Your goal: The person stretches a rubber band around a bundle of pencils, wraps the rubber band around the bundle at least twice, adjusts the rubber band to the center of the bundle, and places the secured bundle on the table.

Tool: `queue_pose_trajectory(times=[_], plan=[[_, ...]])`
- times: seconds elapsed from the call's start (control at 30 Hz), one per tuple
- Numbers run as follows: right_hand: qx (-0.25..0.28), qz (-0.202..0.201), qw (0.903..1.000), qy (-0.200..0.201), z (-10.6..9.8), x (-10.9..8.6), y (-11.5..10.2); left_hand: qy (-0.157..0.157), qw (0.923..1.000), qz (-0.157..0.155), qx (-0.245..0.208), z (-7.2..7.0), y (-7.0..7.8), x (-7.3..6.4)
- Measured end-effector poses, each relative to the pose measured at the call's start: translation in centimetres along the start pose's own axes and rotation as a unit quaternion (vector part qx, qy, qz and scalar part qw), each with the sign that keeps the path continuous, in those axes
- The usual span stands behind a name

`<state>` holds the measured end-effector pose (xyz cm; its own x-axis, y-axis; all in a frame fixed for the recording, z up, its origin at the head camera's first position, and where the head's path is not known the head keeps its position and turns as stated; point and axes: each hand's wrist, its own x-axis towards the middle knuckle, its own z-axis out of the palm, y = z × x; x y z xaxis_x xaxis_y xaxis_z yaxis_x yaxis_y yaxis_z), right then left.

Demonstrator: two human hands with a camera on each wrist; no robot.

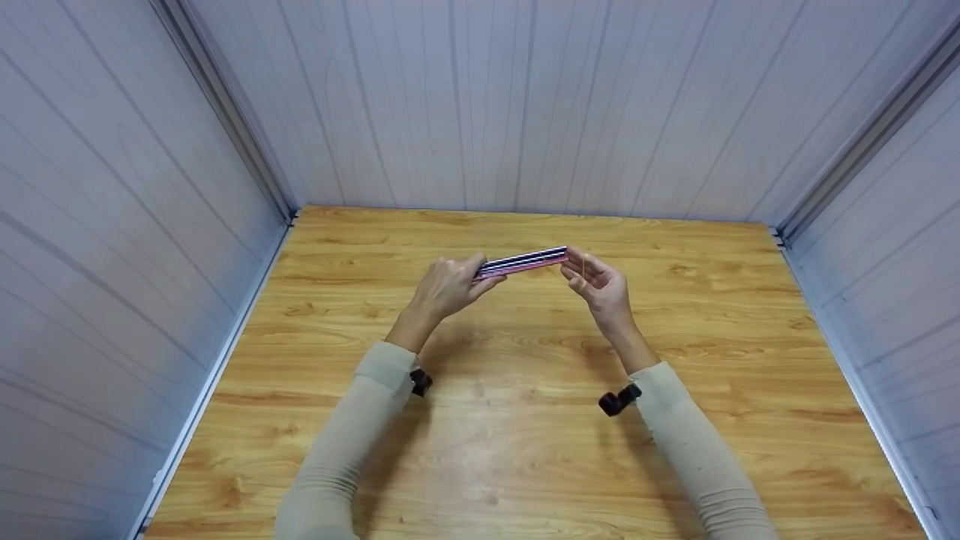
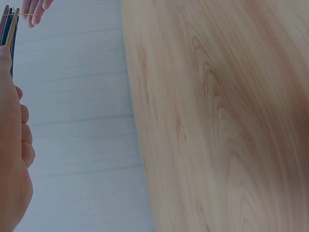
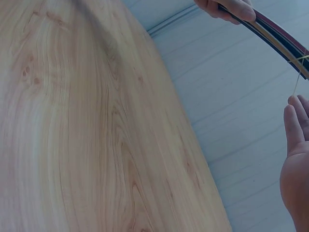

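My left hand (image 1: 448,286) grips a bundle of pencils (image 1: 527,262) by one end, above the wooden table. Dark, reddish and tan pencils lie side by side in it, tilted with the far end a little higher. A thin yellowish rubber band (image 3: 300,58) goes round that far end in the right wrist view. From there, a strand stretches to the fingertips of my right hand (image 1: 609,294), which holds it just off the pencil ends. In the left wrist view, the left thumb presses along the pencils (image 2: 10,30), and the right fingers (image 2: 35,10) show beyond them.
A wood-grain table (image 1: 495,450) lies beneath both hands. Pale panelled walls (image 1: 487,105) enclose it at the back and on both sides. Small black cameras (image 1: 619,401) sit on both wrists.
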<state>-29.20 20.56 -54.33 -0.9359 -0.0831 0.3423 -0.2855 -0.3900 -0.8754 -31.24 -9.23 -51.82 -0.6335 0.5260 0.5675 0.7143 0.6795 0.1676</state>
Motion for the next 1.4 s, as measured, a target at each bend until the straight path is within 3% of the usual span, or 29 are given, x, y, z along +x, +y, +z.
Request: queue_pose_trajectory(times=[0.17, 0.43, 0.73, 0.93, 1.2, 1.4], plan=[[-0.003, -0.007, 0.9991, -0.043, 0.3, 0.1, -0.2, -0.015, 0.9998, 0.009, 0.005, -0.1, 0.2, 0.2], [-0.048, -0.037, 0.9943, -0.088, 0.3, 0.4, -1.0, -0.072, 0.9973, 0.004, -0.011, -0.7, 0.4, 0.4], [-0.123, -0.048, 0.9827, -0.13, 0.3, 0.6, -2.2, -0.059, 0.9974, 0.04, -0.007, -1.1, 0.8, 0.8], [-0.173, -0.055, 0.9697, -0.163, 0.5, 0.8, -2.5, -0.083, 0.9951, 0.055, -0.007, -1.2, 1.3, 1.3], [-0.182, -0.063, 0.9679, -0.162, 0.9, 0.8, -2.2, -0.099, 0.993, 0.063, 0.016, -0.3, 1.5, 1.0], [-0.166, -0.073, 0.9729, -0.144, 1.4, 0.9, -2.0, -0.118, 0.9911, 0.053, 0.03, 0.6, 1.5, 0.9]])
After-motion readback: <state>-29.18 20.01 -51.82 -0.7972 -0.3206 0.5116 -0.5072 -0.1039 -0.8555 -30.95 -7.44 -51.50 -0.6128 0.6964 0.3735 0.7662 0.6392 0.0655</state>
